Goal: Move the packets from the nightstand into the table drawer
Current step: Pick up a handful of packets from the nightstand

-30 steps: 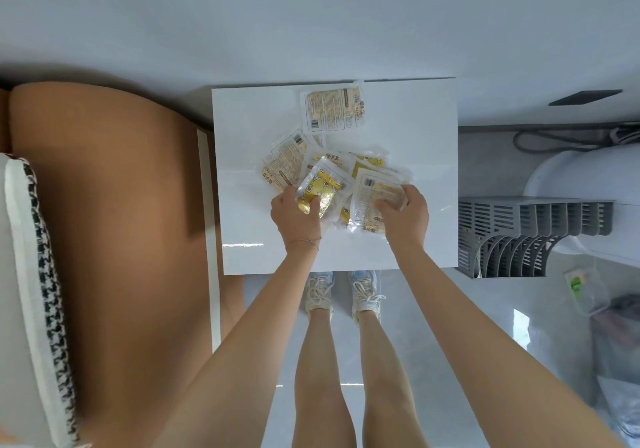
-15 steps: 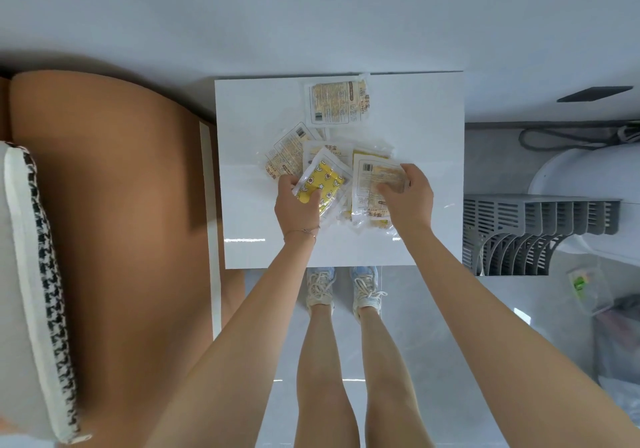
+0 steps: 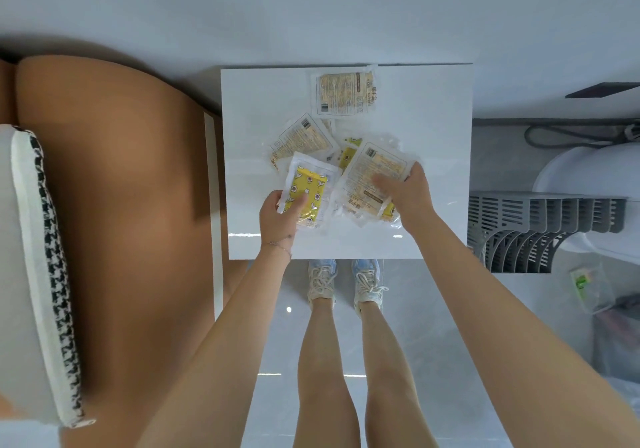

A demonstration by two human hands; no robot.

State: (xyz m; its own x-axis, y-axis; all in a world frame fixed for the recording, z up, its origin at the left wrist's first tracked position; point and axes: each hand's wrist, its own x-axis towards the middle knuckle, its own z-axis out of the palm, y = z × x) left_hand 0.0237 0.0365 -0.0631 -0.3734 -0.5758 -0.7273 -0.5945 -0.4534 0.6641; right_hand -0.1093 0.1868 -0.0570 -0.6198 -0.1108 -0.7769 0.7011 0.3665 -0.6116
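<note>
Head view: person stands at the near edge of the white nightstand (image 3: 433,108), both arms reaching in.
Left hand (image 3: 278,215): fingers clasp the yellow patterned packet (image 3: 306,193), now tilted up off the worktop at 7 o'clock of the pile.
Right hand (image 3: 410,194): fingers pinch the large pale packet (image 3: 372,174), raised higher than a moment ago.
Pile: labelled packet (image 3: 301,139) at 10 o'clock, others partly hidden beneath.
Far packet (image 3: 344,92): alone at 12 o'clock.
Meaning: gathering is under way; drawer not visible.
</note>
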